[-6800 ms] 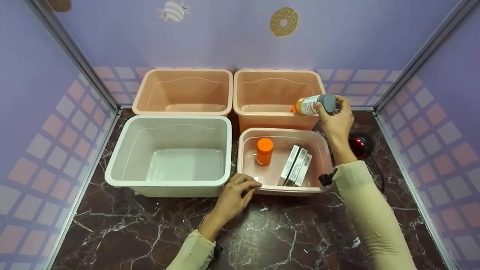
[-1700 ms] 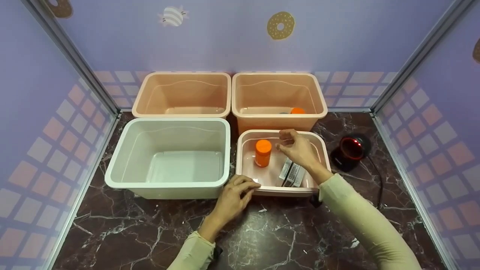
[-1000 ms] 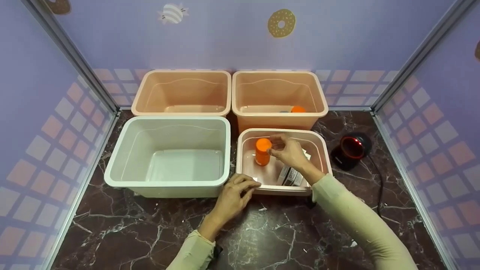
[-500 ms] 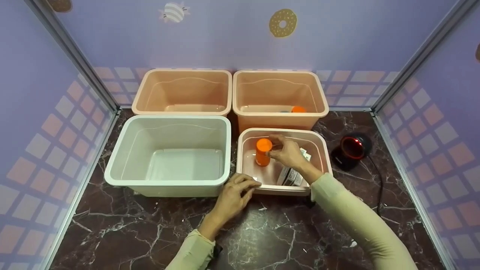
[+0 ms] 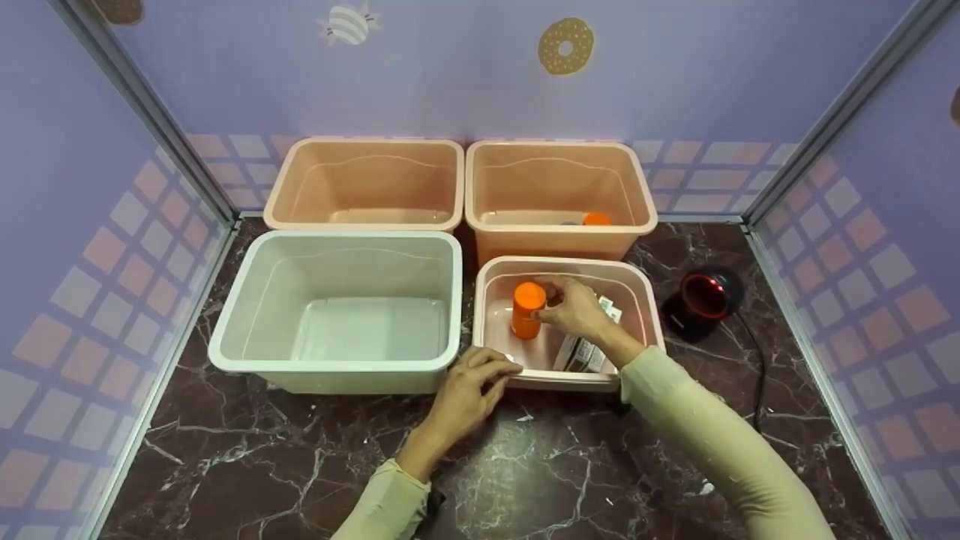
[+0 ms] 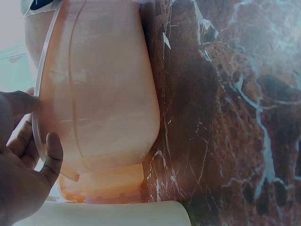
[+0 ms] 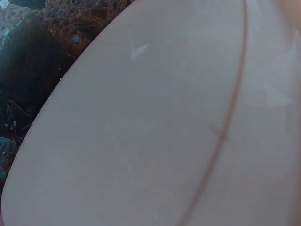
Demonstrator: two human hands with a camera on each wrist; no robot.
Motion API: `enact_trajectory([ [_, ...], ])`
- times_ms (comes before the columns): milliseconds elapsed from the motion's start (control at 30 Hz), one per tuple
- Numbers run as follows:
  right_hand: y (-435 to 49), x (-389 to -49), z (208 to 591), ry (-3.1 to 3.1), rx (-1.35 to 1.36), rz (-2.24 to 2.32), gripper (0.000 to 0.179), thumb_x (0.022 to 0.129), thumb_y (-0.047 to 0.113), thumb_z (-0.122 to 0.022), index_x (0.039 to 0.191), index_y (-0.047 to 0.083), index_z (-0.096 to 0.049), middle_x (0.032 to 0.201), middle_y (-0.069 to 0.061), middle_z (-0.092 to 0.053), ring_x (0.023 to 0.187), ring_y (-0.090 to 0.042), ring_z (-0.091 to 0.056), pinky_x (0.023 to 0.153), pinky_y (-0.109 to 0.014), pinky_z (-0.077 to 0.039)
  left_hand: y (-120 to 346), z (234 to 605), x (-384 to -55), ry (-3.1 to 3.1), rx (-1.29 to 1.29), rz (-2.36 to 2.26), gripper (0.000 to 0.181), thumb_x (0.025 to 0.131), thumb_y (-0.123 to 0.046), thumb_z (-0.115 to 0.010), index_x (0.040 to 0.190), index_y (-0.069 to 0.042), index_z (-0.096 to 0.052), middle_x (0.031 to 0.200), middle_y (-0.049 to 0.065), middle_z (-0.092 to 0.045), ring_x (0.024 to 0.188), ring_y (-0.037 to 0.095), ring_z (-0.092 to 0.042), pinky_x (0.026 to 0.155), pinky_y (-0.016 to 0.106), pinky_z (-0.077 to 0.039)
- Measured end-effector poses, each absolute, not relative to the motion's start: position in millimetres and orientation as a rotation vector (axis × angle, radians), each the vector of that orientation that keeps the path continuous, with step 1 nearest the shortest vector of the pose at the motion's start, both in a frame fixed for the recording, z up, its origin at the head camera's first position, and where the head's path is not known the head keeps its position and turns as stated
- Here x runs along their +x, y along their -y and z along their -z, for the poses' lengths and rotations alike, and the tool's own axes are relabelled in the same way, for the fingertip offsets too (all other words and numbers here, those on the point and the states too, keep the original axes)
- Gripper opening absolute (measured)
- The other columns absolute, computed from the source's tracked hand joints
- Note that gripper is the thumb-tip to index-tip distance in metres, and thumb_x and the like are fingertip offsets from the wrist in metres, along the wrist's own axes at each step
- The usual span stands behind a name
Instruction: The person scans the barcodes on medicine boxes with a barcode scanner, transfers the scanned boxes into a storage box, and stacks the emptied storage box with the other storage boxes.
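Note:
An orange bottle with an orange lid point(image 5: 526, 319) is in the front-right pale pink bin point(image 5: 570, 264), near its left wall. My right hand point(image 5: 576, 309) reaches into that bin and grips the bottle by its upper right side. The bottle leans slightly. Under and beside that wrist lie small white-and-dark boxes point(image 5: 589, 352), partly hidden. My left hand point(image 5: 469, 386) holds the same bin at its front-left corner. In the left wrist view, the fingers go over the rim point(image 6: 37, 115) and the thumb is by the outer wall. The right wrist view shows the bin's wall point(image 7: 131, 117), not the hand.
A white bin point(image 5: 337, 367) stands at the front left. Behind are two peach bins; the right one point(image 5: 559, 232) has an orange lid point(image 5: 597, 219) and a grey one showing inside. A black scanner with a red light point(image 5: 703, 296) and a cable sits on the right.
The amber bottle with a grey lid went from my right hand into the back-right bin. That hand then moved to the orange bottle, which now tilts slightly. My left hand stayed put.

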State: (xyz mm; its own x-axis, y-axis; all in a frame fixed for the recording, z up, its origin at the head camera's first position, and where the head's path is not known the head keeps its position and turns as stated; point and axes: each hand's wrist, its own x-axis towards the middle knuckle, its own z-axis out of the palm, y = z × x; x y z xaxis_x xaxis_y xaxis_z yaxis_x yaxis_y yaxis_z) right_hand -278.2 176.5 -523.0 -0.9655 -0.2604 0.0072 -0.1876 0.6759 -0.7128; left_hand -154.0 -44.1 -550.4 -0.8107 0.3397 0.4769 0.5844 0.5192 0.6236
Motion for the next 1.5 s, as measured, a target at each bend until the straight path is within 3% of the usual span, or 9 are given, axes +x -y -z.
enact_trajectory([
  [200, -175.3, -276.9, 523.4, -2.739, -0.328, 1.199, 0.058, 0.075, 0.018, -0.083, 0.126, 0.004, -0.059, 0.112, -0.015, -0.07, 0.106, -0.036, -0.067, 0.091, -0.043, -0.054, 44.1, 549.6, -152.9, 2.463, -0.771, 1.182, 0.025, 0.085, -0.005, -0.075, 0.106, -0.019, -0.077, 0.102, -0.004, -0.07, 0.102, 0.016, -0.061, 0.093, 0.03, -0.052],
  [400, -175.5, -275.8, 526.6, -2.677, -0.386, 1.237, 0.07, 0.075, 0.01, -0.08, 0.138, 0.001, -0.051, 0.128, -0.019, -0.065, 0.115, -0.037, -0.065, 0.102, -0.048, -0.052, 44.3, 550.5, -151.8, 2.466, -0.772, 1.183, 0.024, 0.085, -0.006, -0.075, 0.106, -0.018, -0.077, 0.103, -0.005, -0.07, 0.102, 0.016, -0.061, 0.093, 0.03, -0.052],
  [900, -175.5, -276.2, 525.5, -2.699, -0.386, 1.139, 0.061, 0.074, 0.01, -0.082, 0.13, 0.001, -0.058, 0.122, -0.019, -0.068, 0.113, -0.035, -0.066, 0.101, -0.046, -0.052, 44.6, 551.2, -151.8, 2.455, -0.771, 1.168, 0.025, 0.086, -0.006, -0.074, 0.106, -0.019, -0.077, 0.102, -0.006, -0.07, 0.101, 0.015, -0.061, 0.093, 0.029, -0.052],
  [1167, -178.4, -274.9, 521.1, -2.791, -0.326, 1.103, 0.058, 0.077, 0.024, -0.083, 0.125, 0.004, -0.06, 0.118, -0.016, -0.071, 0.109, -0.032, -0.068, 0.098, -0.045, -0.053, 44.4, 552.3, -152.4, 2.469, -0.771, 1.174, 0.024, 0.086, -0.006, -0.074, 0.106, -0.019, -0.077, 0.103, -0.006, -0.07, 0.102, 0.014, -0.06, 0.094, 0.029, -0.052],
  [1500, -182.8, -272.4, 509.4, -2.813, -0.313, 1.129, 0.054, 0.079, 0.028, -0.082, 0.124, 0.004, -0.064, 0.112, -0.016, -0.073, 0.102, -0.03, -0.07, 0.093, -0.043, -0.055, 44.6, 549.5, -152.3, 2.467, -0.768, 1.166, 0.026, 0.085, -0.005, -0.075, 0.108, -0.019, -0.076, 0.104, -0.004, -0.07, 0.102, 0.016, -0.061, 0.093, 0.03, -0.053],
])
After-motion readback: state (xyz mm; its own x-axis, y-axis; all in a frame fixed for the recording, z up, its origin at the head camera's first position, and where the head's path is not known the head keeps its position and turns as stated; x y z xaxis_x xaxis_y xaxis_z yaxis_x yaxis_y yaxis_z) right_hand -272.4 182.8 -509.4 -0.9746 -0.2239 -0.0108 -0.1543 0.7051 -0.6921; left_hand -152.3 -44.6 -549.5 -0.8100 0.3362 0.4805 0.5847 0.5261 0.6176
